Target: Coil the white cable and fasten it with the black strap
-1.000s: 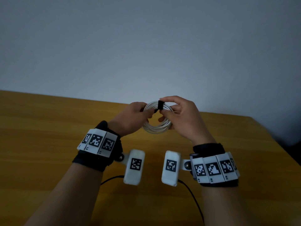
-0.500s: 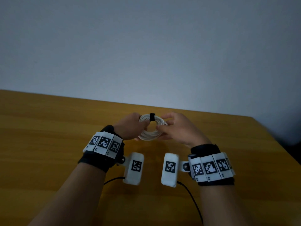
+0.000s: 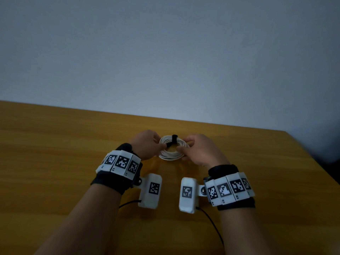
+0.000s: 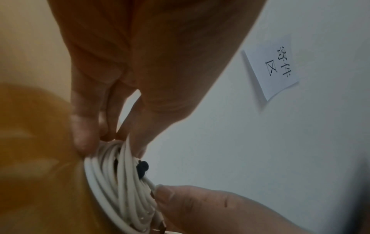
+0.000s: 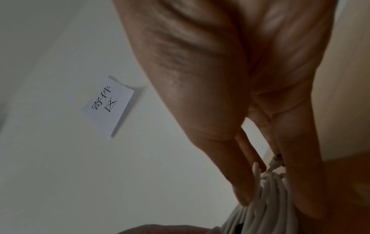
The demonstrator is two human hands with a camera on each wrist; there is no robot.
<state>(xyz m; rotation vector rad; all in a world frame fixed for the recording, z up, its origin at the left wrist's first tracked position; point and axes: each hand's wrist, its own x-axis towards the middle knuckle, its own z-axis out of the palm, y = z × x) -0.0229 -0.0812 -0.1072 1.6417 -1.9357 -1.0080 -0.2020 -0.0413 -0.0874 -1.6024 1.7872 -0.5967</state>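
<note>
You have the white round cable (image 3: 172, 151) wound into a flat coil of many loops, bound at its far side by the narrow black strap (image 3: 174, 139). It sits low over the orange-brown wooden bench (image 3: 55, 153); contact is unclear. Your left hand (image 3: 147, 147) pinches the coil's left edge, your right hand (image 3: 199, 150) its right, fingers (image 4: 80, 126) curled around strands. A white paper note (image 4: 274, 66) hangs on the pale wall (image 3: 165, 52).

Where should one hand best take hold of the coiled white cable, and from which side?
Probably at the black strap on the far side of the white cable, coming from above. There the loops are bundled together, so a pinch should catch them all; elsewhere the strands lie loose.
</note>
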